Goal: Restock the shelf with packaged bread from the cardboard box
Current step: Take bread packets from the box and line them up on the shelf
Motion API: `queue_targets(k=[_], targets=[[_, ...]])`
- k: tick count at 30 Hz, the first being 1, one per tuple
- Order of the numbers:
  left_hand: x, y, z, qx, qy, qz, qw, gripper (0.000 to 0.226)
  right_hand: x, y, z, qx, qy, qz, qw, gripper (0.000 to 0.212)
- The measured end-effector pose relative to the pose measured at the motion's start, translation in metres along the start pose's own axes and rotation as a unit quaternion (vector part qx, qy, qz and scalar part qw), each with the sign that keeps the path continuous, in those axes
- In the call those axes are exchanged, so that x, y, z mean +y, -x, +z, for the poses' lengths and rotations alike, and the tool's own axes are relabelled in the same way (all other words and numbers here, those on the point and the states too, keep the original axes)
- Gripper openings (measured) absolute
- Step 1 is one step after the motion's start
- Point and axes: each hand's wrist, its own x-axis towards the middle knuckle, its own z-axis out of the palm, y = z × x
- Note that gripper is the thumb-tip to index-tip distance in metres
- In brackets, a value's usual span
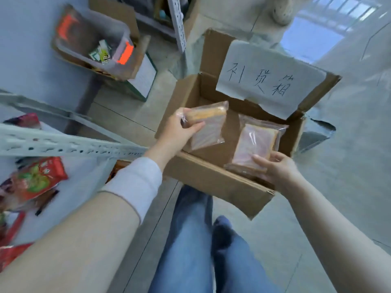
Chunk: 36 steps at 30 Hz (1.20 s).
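An open cardboard box stands on the floor in front of me, with a handwritten paper label on its far flap. My left hand grips a clear-wrapped packet of sliced bread by its upper corner, above the box's left side. My right hand holds a second bread packet at its lower edge, over the box's right side. Another packet lies under that one. The grey metal shelf is at the left, its rail level with my left forearm.
Red snack bags lie on the shelf board at the lower left. A clear plastic bin sits on cardboard boxes at the back left. A perforated shelf upright rises behind the box. My legs in jeans stand below the box.
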Motion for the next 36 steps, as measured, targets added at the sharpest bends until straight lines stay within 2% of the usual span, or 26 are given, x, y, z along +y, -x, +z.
queue_targets(k=[3,4,8,10,13,15,19,21,25,27,29,31,34,36], targets=[[0.018,0.077,-0.045,0.09,0.045,0.027,0.995,0.036,0.002,0.061,0.004,-0.052,0.056,-0.072,0.994,0.056],[0.022,0.104,-0.059,0.124,0.06,0.033,0.99,0.036,0.004,0.083,0.005,-0.063,0.076,-0.099,0.99,0.059],[0.037,0.217,-0.12,0.228,0.098,0.062,0.967,0.03,0.01,0.179,0.023,-0.101,0.139,-0.21,0.962,0.035],[0.044,0.275,-0.154,0.28,0.11,0.078,0.95,0.019,0.012,0.233,0.039,-0.143,0.158,-0.256,0.943,0.037],[0.051,0.361,-0.211,0.37,0.09,0.104,0.919,0.032,0.017,0.309,0.073,-0.216,0.172,-0.304,0.912,0.043],[0.048,0.418,-0.255,0.421,0.079,0.112,0.897,0.034,0.024,0.358,0.102,-0.263,0.169,-0.332,0.89,0.042],[0.023,0.526,-0.335,0.468,0.11,0.149,0.864,0.018,0.055,0.448,0.17,-0.333,0.19,-0.405,0.83,0.015],[0.001,0.581,-0.371,0.493,0.125,0.157,0.847,0.013,0.081,0.487,0.208,-0.381,0.2,-0.407,0.805,0.009],[-0.071,0.685,-0.433,0.548,0.16,0.131,0.811,0.01,0.148,0.562,0.28,-0.471,0.259,-0.366,0.76,0.045],[-0.115,0.727,-0.457,0.571,0.168,0.095,0.797,0.01,0.179,0.59,0.311,-0.499,0.286,-0.36,0.734,0.046],[-0.156,0.754,-0.476,0.579,0.175,0.065,0.793,0.009,0.203,0.61,0.338,-0.512,0.294,-0.349,0.727,0.045],[-0.19,0.765,-0.489,0.579,0.196,0.043,0.79,0.005,0.22,0.624,0.362,-0.524,0.299,-0.341,0.721,0.035],[-0.221,0.762,-0.508,0.574,0.22,0.03,0.788,0.023,0.233,0.64,0.403,-0.496,0.325,-0.389,0.705,0.026],[-0.229,0.753,-0.525,0.576,0.236,0.032,0.782,0.023,0.232,0.645,0.437,-0.461,0.332,-0.433,0.7,0.029]])
